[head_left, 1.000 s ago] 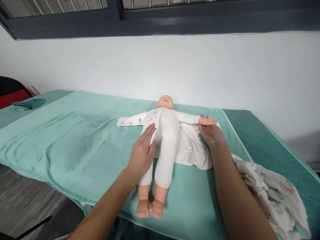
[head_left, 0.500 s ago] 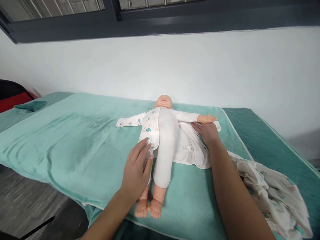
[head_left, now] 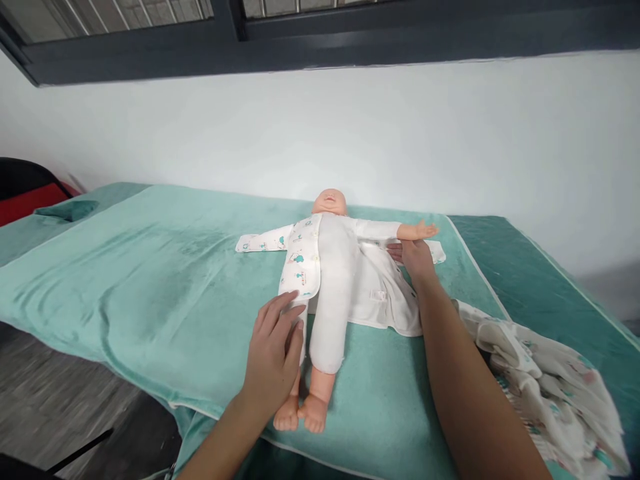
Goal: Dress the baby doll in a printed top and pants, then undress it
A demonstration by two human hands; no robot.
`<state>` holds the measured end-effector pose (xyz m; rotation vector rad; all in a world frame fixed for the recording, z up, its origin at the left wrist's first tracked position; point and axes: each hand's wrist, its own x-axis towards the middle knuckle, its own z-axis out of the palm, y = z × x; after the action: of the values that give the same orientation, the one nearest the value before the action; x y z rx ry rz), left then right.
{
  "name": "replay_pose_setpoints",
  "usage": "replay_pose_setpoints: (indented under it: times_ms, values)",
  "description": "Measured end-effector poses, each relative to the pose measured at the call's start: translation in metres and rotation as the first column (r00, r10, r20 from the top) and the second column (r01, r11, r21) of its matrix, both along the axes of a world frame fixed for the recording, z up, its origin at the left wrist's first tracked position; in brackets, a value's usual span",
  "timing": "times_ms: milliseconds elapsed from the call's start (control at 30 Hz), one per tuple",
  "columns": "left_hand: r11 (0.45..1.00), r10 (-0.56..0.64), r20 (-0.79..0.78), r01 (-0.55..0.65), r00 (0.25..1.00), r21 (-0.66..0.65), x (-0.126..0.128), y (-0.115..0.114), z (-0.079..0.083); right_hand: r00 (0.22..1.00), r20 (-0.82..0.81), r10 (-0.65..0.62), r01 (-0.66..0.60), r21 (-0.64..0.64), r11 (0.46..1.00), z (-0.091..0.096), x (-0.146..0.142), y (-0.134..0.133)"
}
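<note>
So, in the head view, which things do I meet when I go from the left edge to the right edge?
red object → dark green cloth → left hand → doll's head → right hand → patterned cloth

Soft cotton baby jacket [head_left: 300, 257]: white, small teal prints
Plush bed towel [head_left: 150, 267]: mint green
Crumpled muslin cloth [head_left: 540, 380], 4 o'clock: white, pastel prints
</note>
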<state>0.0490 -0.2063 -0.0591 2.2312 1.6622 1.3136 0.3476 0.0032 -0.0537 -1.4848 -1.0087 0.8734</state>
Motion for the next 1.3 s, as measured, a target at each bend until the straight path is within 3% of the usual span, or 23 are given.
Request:
replay_pose_setpoints:
  times_ms: [167, 333, 433, 567, 633, 733, 833, 900, 967, 1067, 1167, 1233, 1300]
  values:
    - [1.000, -0.009, 0.021, 0.009, 1.000, 0.002, 0.001, -0.001, -0.001, 0.996, 0.093, 0.014, -0.010, -0.045, 0.999, -0.002, 0.003, 0.000]
    - [1.000, -0.011, 0.018, 0.010, 1.000, 0.006, 0.000, -0.003, -0.004, 0.965, 0.261, 0.016, -0.031, 0.053, 0.998, 0.000, 0.001, -0.004]
    - [0.999, -0.014, -0.034, 0.016, 0.999, 0.050, 0.000, 0.007, 0.006, 0.953, 0.301, 0.037, -0.060, 0.066, 0.996, 0.002, -0.001, -0.008]
    - [0.985, -0.038, -0.074, 0.050, 0.997, 0.166, 0.014, 0.058, 0.047, 0.952, 0.304, 0.032, -0.043, 0.031, 0.999, 0.004, -0.004, -0.012]
    - [0.986, -0.099, -0.097, 0.111, 0.990, 0.124, 0.031, 0.098, 0.070, 0.955, 0.297, 0.029, -0.042, 0.037, 0.998, 0.006, -0.006, -0.014]
    - [0.983, -0.183, -0.232, 0.171, 0.955, -0.069, 0.067, 0.156, 0.095, 0.958, 0.285, 0.032, -0.050, 0.054, 0.997, 0.008, -0.008, -0.014]
    - [0.931, -0.339, -0.453, 0.224, 0.824, -0.290, 0.105, 0.196, 0.100, 0.960, 0.276, 0.046, -0.069, 0.072, 0.995, 0.011, -0.011, -0.015]
    - [0.904, -0.402, -0.555, 0.220, 0.728, -0.367, 0.126, 0.212, 0.097, 0.959, 0.271, 0.077, -0.101, 0.075, 0.992, 0.012, -0.011, -0.016]
    - [0.896, -0.413, -0.606, 0.186, 0.679, -0.403, 0.138, 0.222, 0.093, 0.947, 0.290, 0.139, -0.165, 0.066, 0.984, 0.014, -0.009, -0.017]
    - [0.893, -0.417, -0.632, 0.162, 0.653, -0.421, 0.142, 0.233, 0.090, 0.892, 0.385, 0.236, -0.247, -0.021, 0.969, 0.015, -0.004, -0.017]
    - [0.910, -0.390, -0.656, 0.163, 0.646, -0.381, 0.136, 0.239, 0.093, 0.805, 0.515, 0.293, -0.243, -0.165, 0.956, 0.014, 0.003, -0.016]
    - [0.927, -0.357, -0.678, 0.156, 0.642, -0.341, 0.131, 0.239, 0.096, 0.851, 0.458, 0.256, -0.210, -0.151, 0.966, 0.014, 0.007, -0.016]
    - [0.940, -0.326, -0.706, 0.137, 0.629, -0.311, 0.127, 0.238, 0.100, 0.970, 0.208, 0.122, -0.117, -0.037, 0.992, 0.014, 0.011, -0.016]
